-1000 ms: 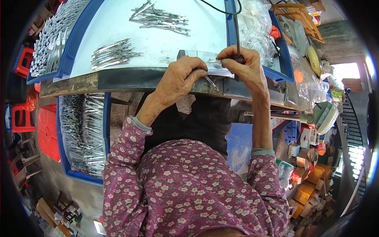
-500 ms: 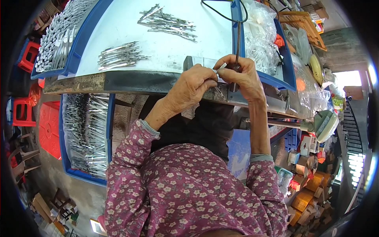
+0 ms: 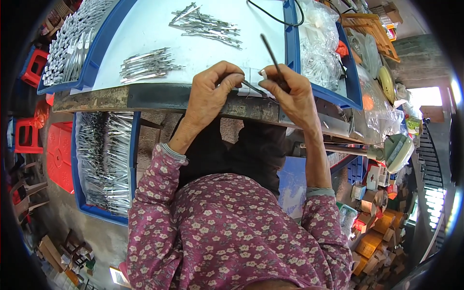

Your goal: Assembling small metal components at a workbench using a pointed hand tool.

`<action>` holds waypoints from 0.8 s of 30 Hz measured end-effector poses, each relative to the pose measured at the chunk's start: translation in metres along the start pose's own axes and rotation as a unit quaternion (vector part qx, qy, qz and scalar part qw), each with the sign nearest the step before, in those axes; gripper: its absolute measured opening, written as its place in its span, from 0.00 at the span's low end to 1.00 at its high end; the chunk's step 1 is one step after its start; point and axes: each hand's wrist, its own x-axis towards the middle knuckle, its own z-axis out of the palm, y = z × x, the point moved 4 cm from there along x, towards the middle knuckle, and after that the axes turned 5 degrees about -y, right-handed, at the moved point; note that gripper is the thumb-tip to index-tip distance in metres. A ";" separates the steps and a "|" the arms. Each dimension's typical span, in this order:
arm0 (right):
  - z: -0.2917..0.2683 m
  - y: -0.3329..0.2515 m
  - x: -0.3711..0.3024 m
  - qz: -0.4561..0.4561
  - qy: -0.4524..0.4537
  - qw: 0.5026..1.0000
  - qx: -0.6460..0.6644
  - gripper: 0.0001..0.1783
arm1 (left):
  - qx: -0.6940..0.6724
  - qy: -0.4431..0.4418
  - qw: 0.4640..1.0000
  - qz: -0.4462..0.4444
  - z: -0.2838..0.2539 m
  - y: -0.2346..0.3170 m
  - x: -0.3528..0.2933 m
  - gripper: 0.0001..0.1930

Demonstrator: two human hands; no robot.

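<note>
Over the table's front edge, my left hand (image 3: pixel 212 92) pinches a slim dark metal piece (image 3: pixel 252 88) between thumb and forefinger. The piece slants toward my right hand (image 3: pixel 296 96), whose curled fingers hold a screwdriver (image 3: pixel 269 52), its long dark shaft pointing up and away. A small pale bit (image 3: pixel 262 74) shows at my right fingertips; its kind is too small to make out. Beyond the hands, a pile of slim silver metal pieces (image 3: pixel 150 65) lies on the white work surface (image 3: pixel 208 63), with a looser pile (image 3: pixel 208 26) farther back.
A blue tray (image 3: pixel 89 72) of stacked metal parts stands at the far left. Another blue tray (image 3: pixel 130 166) with metal parts sits below the table at left. Clear plastic bags (image 3: pixel 316 53) fill a blue tray at right. A lamp head (image 3: pixel 398 153) juts out at right.
My hands have moved apart, the left one leftward. The screwdriver, upright before, now tilts with its shaft toward the left. A slim metal piece now shows between the hands.
</note>
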 end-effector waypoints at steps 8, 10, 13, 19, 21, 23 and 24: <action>0.013 -0.013 -0.007 -0.110 0.004 0.982 -0.151 0.18 | -0.043 -0.007 0.999 -0.011 -0.003 -0.001 -0.001 0.06; 0.012 -0.015 -0.009 -0.143 0.015 0.975 -0.166 0.17 | -0.034 -0.009 0.999 -0.012 -0.002 0.000 -0.001 0.06; 0.013 -0.021 -0.010 -0.194 0.012 0.951 -0.240 0.17 | -0.039 -0.010 0.998 -0.042 -0.003 -0.002 -0.001 0.06; 0.015 -0.022 -0.014 -0.233 0.037 0.931 -0.280 0.16 | -0.073 -0.016 0.997 -0.031 -0.002 -0.003 -0.002 0.06; 0.015 -0.022 -0.015 -0.238 0.033 0.923 -0.301 0.15 | -0.072 -0.018 0.997 -0.031 -0.001 -0.005 -0.002 0.06; 0.014 -0.021 -0.016 -0.235 0.026 0.921 -0.310 0.15 | -0.078 -0.018 0.996 -0.027 -0.001 -0.005 -0.002 0.06; 0.015 -0.021 -0.016 -0.233 0.018 0.919 -0.319 0.15 | -0.084 -0.016 0.996 -0.023 -0.001 -0.006 -0.002 0.06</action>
